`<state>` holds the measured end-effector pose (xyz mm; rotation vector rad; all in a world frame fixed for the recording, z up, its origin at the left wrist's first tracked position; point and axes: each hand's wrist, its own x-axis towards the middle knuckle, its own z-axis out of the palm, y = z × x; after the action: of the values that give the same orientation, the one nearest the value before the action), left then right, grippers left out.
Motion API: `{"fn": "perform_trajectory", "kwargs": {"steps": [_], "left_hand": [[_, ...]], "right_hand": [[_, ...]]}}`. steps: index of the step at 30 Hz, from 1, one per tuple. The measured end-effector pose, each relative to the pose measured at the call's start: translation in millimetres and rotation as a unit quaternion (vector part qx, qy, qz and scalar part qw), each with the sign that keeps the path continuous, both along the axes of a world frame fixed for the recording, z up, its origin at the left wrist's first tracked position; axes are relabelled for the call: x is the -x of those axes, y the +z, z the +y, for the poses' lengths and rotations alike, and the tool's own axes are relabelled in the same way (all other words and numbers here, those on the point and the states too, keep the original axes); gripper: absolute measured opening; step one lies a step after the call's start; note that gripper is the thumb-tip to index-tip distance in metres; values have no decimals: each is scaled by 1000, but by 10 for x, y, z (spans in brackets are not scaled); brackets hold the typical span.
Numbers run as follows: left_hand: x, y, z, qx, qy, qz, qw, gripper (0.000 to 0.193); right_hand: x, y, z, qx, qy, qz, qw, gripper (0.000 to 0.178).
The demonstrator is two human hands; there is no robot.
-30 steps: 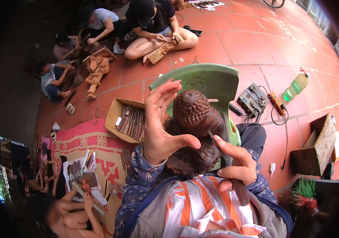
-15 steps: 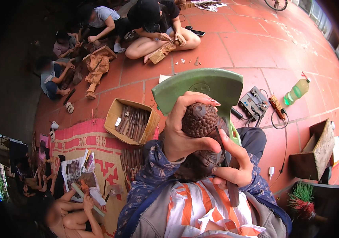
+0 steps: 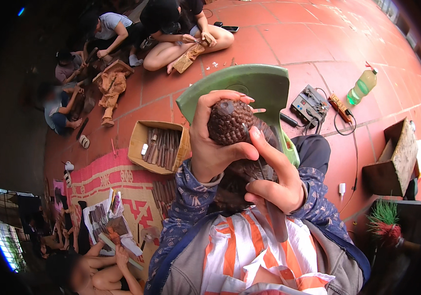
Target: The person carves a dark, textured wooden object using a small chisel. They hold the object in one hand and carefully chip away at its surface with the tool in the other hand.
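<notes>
A dark brown wooden statue [image 3: 230,123] with a knobbly, curl-covered head lies in front of my torso, its lower body partly hidden by my hands. My left hand [image 3: 209,142] wraps round the head, fingers over the far side and thumb across the near side. In my right hand [image 3: 283,183] is a carving chisel [image 3: 276,222], its wooden handle slanting down toward my striped shirt. The right index finger reaches up beside the statue's head, close to the left thumb. The chisel's cutting tip is hidden, so I cannot tell where it touches.
A green plastic chair [image 3: 195,101] stands just beyond the statue. Left of it is a cardboard box [image 3: 183,150] of chisels, on a patterned mat [image 3: 107,169]. To the right are a control box [image 3: 310,105], power strip [image 3: 341,107], bottle [image 3: 363,87] and wooden box [image 3: 392,164]. Several people carve nearby.
The whole view has shifted, with most things sitting higher or further left. The right index fingertip is now nearer the left thumb, and the chisel's blade beside the head shows less.
</notes>
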<state>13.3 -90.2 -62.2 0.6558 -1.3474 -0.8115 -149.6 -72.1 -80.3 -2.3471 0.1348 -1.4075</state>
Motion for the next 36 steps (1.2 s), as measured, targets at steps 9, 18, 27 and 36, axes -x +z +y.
{"fn": "perform_trajectory", "kwargs": {"steps": [9,18,27,36], "left_hand": [[-62,-32,-21,5,-17,2,1000,82],[-56,-21,-7,-6,-20,5,1000,83],[-37,-48,-15,-4,-5,13,1000,84],[11,-31,-2,-9,16,19,1000,83]], "right_hand": [[-104,124,-3,10,-42,-40,998,31],[-83,154,-3,5,-45,-33,998,32],[-151,96,16,-24,-40,-69,997,31],[-176,108,87,-97,-17,-111,989,29]]}}
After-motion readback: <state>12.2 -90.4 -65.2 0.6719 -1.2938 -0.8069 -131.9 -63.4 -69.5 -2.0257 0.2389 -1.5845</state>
